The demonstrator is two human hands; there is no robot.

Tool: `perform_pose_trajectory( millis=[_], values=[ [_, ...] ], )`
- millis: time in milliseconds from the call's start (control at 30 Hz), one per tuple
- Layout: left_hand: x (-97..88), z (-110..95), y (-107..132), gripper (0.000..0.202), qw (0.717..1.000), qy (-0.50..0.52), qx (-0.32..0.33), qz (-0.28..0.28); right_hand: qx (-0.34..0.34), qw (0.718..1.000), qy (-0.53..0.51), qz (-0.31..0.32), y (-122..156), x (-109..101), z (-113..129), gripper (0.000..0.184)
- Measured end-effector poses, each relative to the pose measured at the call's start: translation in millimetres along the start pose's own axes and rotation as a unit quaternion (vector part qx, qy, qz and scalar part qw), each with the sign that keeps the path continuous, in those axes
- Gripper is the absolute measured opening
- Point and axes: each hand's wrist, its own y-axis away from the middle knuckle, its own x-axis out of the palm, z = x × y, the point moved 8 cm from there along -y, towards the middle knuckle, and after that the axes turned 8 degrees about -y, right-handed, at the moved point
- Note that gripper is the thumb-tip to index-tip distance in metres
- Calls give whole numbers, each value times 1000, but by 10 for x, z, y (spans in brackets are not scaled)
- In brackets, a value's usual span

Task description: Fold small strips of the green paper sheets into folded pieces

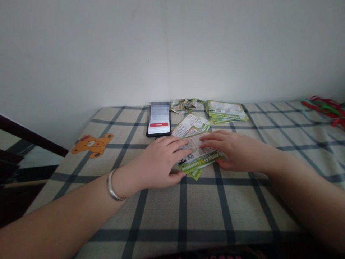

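Note:
Several green and white printed cards [201, 156] with QR codes lie overlapping on the checked tablecloth, in front of me. My left hand [164, 158] rests on their left side, fingers stretched over the top card and thumb at its near edge. From the right, my right hand [231, 149] lies over the other side, its fingers extended flat on the same card and its thumb by the lower edge. Beyond my hands more loose cards [184, 124] show partly. At the back right sits a stack of like cards [226, 109].
A phone [159, 130] with a lit screen lies behind my left hand. Folded green and white papers [185, 105] are heaped against the wall. An orange bear cutout [93, 144] is at left, near the table's edge. Red and green strands [327, 109] lie far right.

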Motion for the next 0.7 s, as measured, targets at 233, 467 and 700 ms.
perform_pose_trajectory(
  millis=[233, 467, 700],
  values=[
    [12, 23, -18, 58, 1000, -6, -23, -20, 13, 999, -33, -22, -29, 6, -33, 50],
    [-9, 57, -28, 55, 999, -25, -23, -23, 26, 997, -54, -42, -54, 1, 10, 38],
    [-1, 40, -37, 70, 998, -38, -35, -25, 61, 982, -150, -94, -83, -52, -54, 30]
  ],
)
